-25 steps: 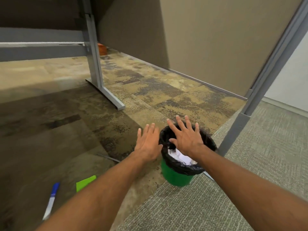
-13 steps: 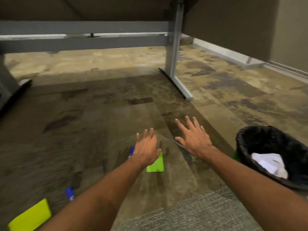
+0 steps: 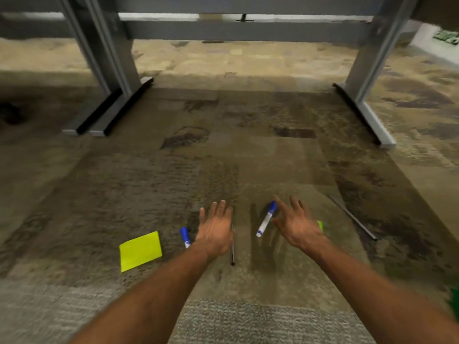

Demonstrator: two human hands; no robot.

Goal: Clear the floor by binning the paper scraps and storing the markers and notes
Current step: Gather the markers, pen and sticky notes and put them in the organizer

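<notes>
Under the desk, on the patterned carpet [image 3: 173, 170], a white marker [image 3: 266, 219] lies tilted, blue cap up-right, blunt end down-left, just left of the empty, spread right hand [image 3: 296, 225]. A second marker [image 3: 185, 237] shows its blue cap beside the flat, empty left hand [image 3: 215, 232]. Left of it lies a yellow note [image 3: 140, 251]; a green note [image 3: 320, 225] peeks from behind the right hand.

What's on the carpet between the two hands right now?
In the head view, a thin dark pen beside the left hand and a blue-capped marker near the right hand; otherwise bare carpet.
</notes>
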